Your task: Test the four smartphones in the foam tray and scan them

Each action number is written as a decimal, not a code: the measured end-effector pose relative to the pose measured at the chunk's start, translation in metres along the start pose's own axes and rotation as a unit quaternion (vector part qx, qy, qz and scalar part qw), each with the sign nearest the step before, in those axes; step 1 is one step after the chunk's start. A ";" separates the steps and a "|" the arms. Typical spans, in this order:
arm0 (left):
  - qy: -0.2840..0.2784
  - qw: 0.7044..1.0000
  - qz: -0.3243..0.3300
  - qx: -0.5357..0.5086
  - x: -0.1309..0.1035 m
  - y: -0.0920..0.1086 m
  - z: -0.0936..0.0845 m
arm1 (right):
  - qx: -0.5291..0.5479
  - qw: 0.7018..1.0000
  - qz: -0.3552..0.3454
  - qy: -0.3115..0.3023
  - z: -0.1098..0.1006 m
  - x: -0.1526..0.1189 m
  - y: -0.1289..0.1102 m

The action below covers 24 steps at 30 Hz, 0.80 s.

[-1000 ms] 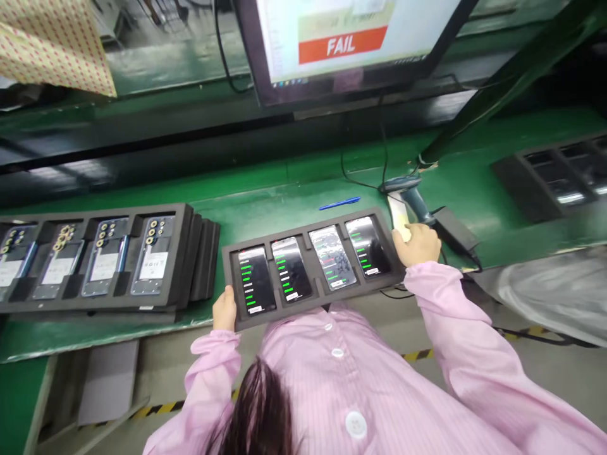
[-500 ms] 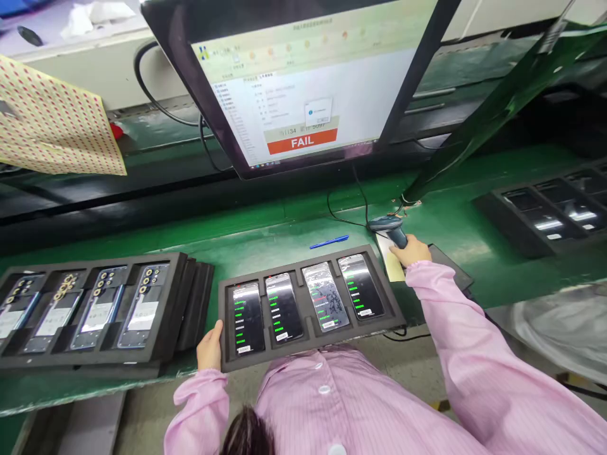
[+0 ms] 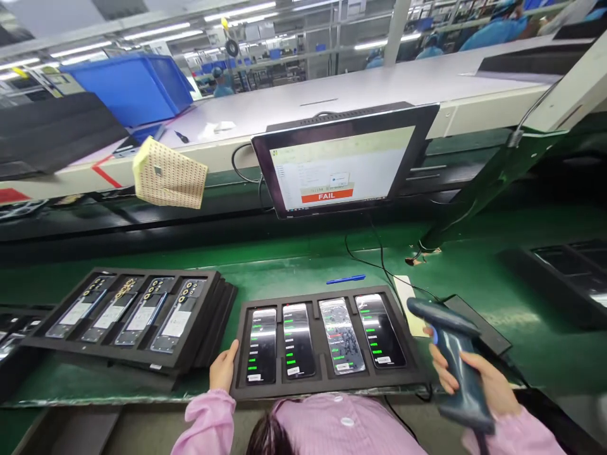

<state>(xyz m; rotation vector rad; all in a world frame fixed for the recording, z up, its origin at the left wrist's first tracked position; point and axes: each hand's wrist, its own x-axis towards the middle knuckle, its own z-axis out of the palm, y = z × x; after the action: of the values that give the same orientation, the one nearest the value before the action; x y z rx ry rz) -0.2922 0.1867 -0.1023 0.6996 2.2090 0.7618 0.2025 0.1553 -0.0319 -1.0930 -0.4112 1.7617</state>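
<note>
A black foam tray (image 3: 327, 379) lies before me at the bench's front edge, with a row of phones in its slots. Their lit screens show green lines of text; the third phone (image 3: 342, 335) has a greyish, speckled screen with a red line. My left hand (image 3: 222, 366) grips the tray's left edge, thumb on top and fingers partly hidden. Off the tray's right end, my right hand (image 3: 488, 379) is wrapped round the handle of a dark barcode scanner (image 3: 458, 354), raised above the bench with its head pointing left toward the phones.
A monitor (image 3: 341, 167) behind the bench shows a red FAIL bar. Stacked foam trays (image 3: 208, 316) with phones stand left; another tray (image 3: 559, 278) is far right. A blue pen (image 3: 346, 279), yellowish paper (image 3: 410, 309) and a flat dark box (image 3: 478, 322) lie nearby. Cables cross the bench.
My right hand has lifted the scanner off the bench and brought it nearer, right of the tray. My left hand stays on the tray. The camera has tilted up.
</note>
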 end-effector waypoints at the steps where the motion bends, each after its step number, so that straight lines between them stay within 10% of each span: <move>1: -0.001 1.000 0.003 -0.003 -0.001 0.000 0.001 | 0.008 1.000 0.028 -0.011 0.000 -0.009 0.009; 13: 0.029 0.998 0.000 0.056 -0.009 0.018 0.009 | -0.155 0.961 0.205 0.098 0.027 -0.054 0.020; 24: 0.034 0.998 -0.005 0.050 -0.013 0.017 0.009 | -0.186 0.959 0.176 0.121 0.031 -0.052 0.024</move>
<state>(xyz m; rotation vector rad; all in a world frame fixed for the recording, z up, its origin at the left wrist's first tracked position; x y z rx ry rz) -0.2726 0.1927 -0.0904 0.7193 2.3241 0.6835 0.1689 0.1050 -0.0061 -1.7186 -0.4243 1.8669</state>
